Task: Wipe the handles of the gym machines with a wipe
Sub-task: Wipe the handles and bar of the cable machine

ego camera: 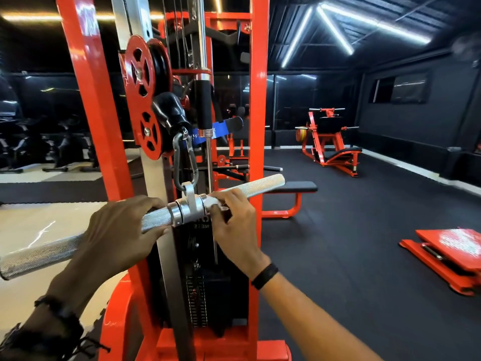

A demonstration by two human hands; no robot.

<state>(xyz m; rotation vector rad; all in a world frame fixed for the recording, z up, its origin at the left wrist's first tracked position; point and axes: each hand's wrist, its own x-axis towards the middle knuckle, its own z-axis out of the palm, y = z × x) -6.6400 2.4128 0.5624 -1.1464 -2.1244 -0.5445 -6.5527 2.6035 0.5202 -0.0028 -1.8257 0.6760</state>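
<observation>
A knurled steel straight bar handle [39, 252] hangs by a carabiner [185, 162] from the cable of an orange cable machine [257, 100]. My left hand [117, 230] grips the bar just left of its central swivel collar [187, 209]. Just right of the collar my right hand [234, 222] holds a white wipe [211, 201] against the bar, with the fingers curled over it. The bar's right end [268, 182] points away and upward.
The weight stack [197, 303] stands behind the bar inside the frame. A black bench [294, 187] sits behind the right upright. An orange leg press [330, 142] stands far right, an orange platform [447, 254] lies on the black floor, and exercise bikes [46, 144] line the left.
</observation>
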